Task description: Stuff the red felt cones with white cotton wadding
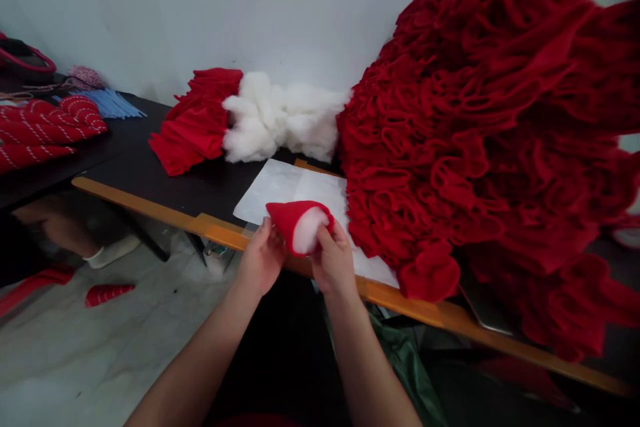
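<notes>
Both of my hands hold a small red felt cone [293,220] above the table's front edge, its open end packed with white stuffing [309,230]. My left hand [261,257] pinches the cone's pointed side, and my right hand [334,260] grips the stuffed end. Under them lies a sheet of white paper [287,187]. Behind it sits a mound of loose white fibre filling [280,119], with a stack of red felt pieces [197,121] against its left side. A huge heap of ruffled red felt [480,127] rises to the right.
The black table [135,173] has an orange wooden edge [150,209] and stands against a pale wall. Red-and-white striped pieces [45,130] and blue tassels [113,103] lie at far left. A striped red cone [109,293] lies on the floor, near a person's leg [55,227].
</notes>
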### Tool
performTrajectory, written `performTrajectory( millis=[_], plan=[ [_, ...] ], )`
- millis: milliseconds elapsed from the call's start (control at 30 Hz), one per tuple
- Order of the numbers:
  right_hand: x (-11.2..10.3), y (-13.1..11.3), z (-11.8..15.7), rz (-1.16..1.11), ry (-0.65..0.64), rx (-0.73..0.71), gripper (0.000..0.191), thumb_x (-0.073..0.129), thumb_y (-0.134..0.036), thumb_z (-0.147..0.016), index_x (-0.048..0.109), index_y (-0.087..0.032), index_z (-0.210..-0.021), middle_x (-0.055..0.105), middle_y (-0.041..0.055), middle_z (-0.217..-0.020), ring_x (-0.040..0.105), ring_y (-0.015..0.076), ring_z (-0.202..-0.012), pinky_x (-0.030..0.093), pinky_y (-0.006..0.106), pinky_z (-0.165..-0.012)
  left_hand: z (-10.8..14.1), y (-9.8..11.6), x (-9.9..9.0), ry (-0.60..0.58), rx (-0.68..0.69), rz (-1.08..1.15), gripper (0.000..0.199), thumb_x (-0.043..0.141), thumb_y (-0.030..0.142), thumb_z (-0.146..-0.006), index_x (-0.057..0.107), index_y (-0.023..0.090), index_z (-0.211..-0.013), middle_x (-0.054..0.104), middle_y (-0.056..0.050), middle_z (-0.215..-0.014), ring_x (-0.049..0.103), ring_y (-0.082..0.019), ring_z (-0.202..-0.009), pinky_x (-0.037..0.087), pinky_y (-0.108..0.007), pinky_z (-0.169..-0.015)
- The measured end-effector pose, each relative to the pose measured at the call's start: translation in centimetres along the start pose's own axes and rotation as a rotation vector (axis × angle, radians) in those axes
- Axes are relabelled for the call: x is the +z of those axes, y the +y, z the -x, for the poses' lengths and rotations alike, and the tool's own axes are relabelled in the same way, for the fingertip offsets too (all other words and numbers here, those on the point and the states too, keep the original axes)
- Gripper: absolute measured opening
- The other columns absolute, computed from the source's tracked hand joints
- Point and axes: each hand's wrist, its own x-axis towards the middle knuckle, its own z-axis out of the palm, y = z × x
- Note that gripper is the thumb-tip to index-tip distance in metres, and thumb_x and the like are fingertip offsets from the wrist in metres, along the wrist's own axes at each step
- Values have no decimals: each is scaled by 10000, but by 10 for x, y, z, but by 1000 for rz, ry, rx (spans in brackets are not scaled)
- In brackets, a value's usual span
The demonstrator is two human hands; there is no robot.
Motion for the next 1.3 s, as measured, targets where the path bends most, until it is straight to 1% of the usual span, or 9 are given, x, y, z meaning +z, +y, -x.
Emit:
performTrajectory(
  millis=[67, 133, 267, 367, 633, 767, 900, 1133, 1300],
  plan=[
    [6, -1, 7, 47, -67, 9, 296, 627, -369, -666, 571, -202, -904, 619, 3, -830, 575, 137, -727, 491, 268, -641, -2, 2, 7, -10, -80, 129, 350, 632, 449, -741, 622, 148, -919, 673, -71, -909, 631, -199, -871, 510, -316, -796],
    [8, -3, 15, 167, -67, -88, 321, 601, -374, -723, 554, -202, -989, 603, 28, -892, 582, 155, -793, 505, 299, -681, -5, 4, 13, 30, -74, 201, 319, 641, 412, -743, 631, 143, -912, 687, -69, -896, 639, -212, -893, 514, -328, -823],
    [4, -8, 25, 583, 74, -708, 256, 564, -234, -801, 565, -236, -1056, 530, 59, -1007, 549, 177, -930, 501, 352, -785, -10, 6, 15, 72, -46, 230, 294, 640, 364, -755, 626, 138, -942, 692, -62, -900, 646, -203, -893, 521, -332, -840],
    [5, -9, 26, 828, -94, -1012, 246, 488, -112, -828, 610, -244, -997, 550, 67, -1019, 545, 187, -984, 490, 381, -847, -8, 5, 12, -14, -111, 208, 316, 618, 395, -770, 625, 124, -932, 688, -82, -885, 649, -208, -895, 526, -313, -833],
    [11, -8, 27, 931, -124, -1221, 331, 483, -59, -826, 577, -247, -1081, 592, 72, -1013, 552, 205, -990, 508, 412, -843, -4, 7, 11, -94, -238, 240, 368, 548, 454, -808, 625, 104, -894, 678, -84, -825, 654, -165, -783, 531, -268, -815],
    [10, -5, 26, 967, -121, -1170, 260, 478, -96, -839, 587, -228, -1035, 602, 75, -996, 582, 191, -936, 530, 357, -798, -3, 5, 14, -98, -166, 239, 233, 587, 369, -792, 629, 141, -820, 664, -39, -725, 646, -145, -710, 530, -262, -814],
    [8, -3, 25, 1034, -115, -1083, 219, 503, -133, -819, 598, -215, -999, 610, 78, -955, 580, 201, -891, 531, 360, -764, -2, 4, 15, -82, -137, 191, 252, 621, 387, -756, 633, 140, -799, 650, -37, -670, 647, -160, -689, 552, -253, -710],
    [8, -4, 23, 995, -153, -1260, 294, 461, -29, -807, 580, -214, -1002, 620, 71, -958, 566, 197, -963, 516, 380, -828, 0, 3, 17, -52, -97, 213, 213, 680, 335, -709, 640, 153, -812, 671, -12, -690, 649, -132, -672, 547, -211, -708],
    [8, -2, 24, 971, -171, -1118, 222, 450, -108, -844, 567, -213, -1001, 634, 70, -897, 593, 187, -862, 523, 363, -752, -1, 4, 16, -13, -112, 245, 195, 652, 330, -740, 647, 142, -791, 681, -27, -694, 645, -137, -645, 548, -219, -673]
  ],
)
